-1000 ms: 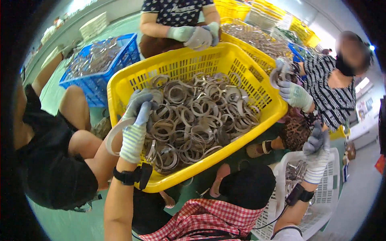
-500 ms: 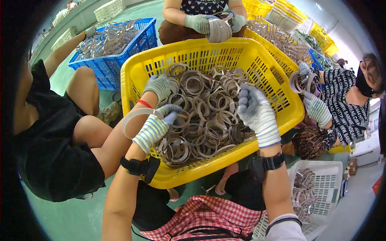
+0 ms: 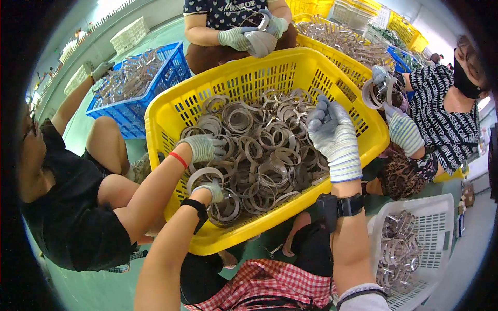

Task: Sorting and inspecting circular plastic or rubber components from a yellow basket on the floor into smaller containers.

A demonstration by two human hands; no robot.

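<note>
Loose metal rings and band clamps point(image 3: 259, 140) fill a large yellow plastic basket point(image 3: 244, 240) in front of me. My left hand point(image 3: 215, 190), in a striped work glove, is low over the basket's near left side. A thin metal ring point(image 3: 203, 172) arcs up from it, and it appears gripped by my fingers, which are partly hidden. My right hand point(image 3: 333, 132), in a grey-palmed glove, is raised over the basket's right side. Its palm faces up, the fingers are loosely bent, and nothing shows in it. A co-worker's gloved hand point(image 3: 204, 147) reaches among the rings beside my left hand.
A white basket point(image 3: 440, 233) with metal clamps stands at my right. A blue crate point(image 3: 124, 122) of metal strips is at the far left. Opposite, a person's gloved hands point(image 3: 236, 38) hold rings, as do another person's point(image 3: 404, 129) at right. Another yellow basket point(image 3: 342, 61) stands behind.
My left hand has moved down and slightly right with the ring, over the pile. My right hand has stayed nearly in place, turning a little. The co-worker's hand has shifted down onto the rings.
</note>
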